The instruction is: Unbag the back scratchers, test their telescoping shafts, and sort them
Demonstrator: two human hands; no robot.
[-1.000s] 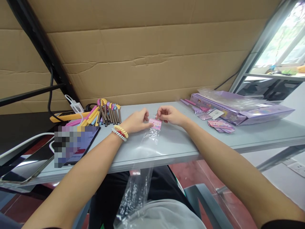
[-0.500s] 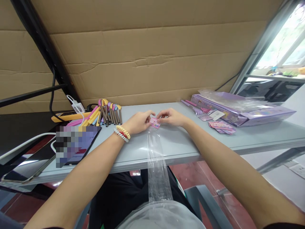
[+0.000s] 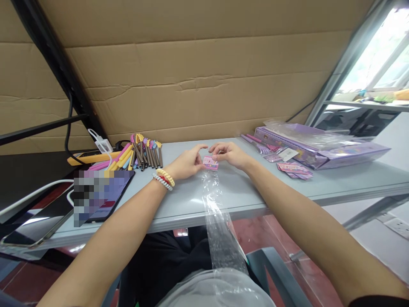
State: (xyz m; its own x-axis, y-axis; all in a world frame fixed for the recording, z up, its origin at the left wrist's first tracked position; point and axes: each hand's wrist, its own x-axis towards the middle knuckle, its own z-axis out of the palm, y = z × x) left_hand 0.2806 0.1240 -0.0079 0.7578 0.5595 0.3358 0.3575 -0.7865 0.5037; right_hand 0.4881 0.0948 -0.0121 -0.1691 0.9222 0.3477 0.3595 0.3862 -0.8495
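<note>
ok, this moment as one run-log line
left hand: at left edge of pink card | right hand: at its upper right | clear plastic: from card over table edge

Glossy clear plastic sleeve (image 3: 223, 241), paper-like pink card (image 3: 210, 163), smooth grey tabletop (image 3: 183, 198), matt creased cardboard (image 3: 198, 59)
</note>
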